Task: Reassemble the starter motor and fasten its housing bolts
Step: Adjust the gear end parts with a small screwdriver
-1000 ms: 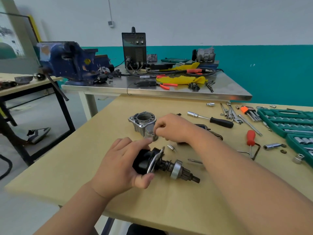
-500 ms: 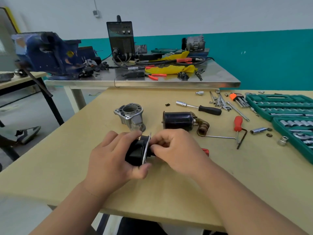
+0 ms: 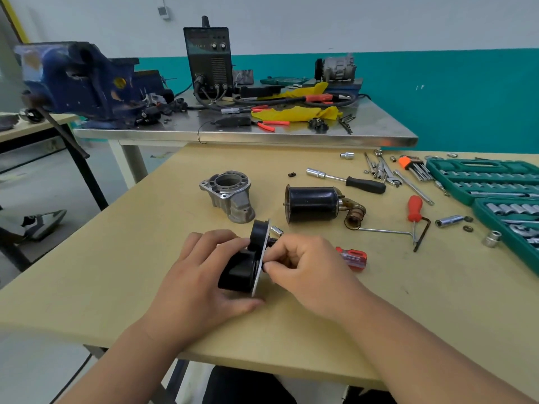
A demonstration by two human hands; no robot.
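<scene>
Gripping a black motor part (image 3: 239, 269) with the left hand (image 3: 198, 275), pinching its metal plate (image 3: 261, 258) with the right hand (image 3: 309, 269). Beyond on the table (image 3: 116, 272), 2 pieces: grey housing (image 3: 230, 193), black cylinder (image 3: 313, 204).

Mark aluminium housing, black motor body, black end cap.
aluminium housing (image 3: 236, 200), head view, side wall.
black motor body (image 3: 313, 204), head view, barrel middle.
black end cap (image 3: 237, 271), head view, domed back.

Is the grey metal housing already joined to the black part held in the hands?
No, the grey metal housing stands alone on the table, beyond the black part in the left hand.
</scene>
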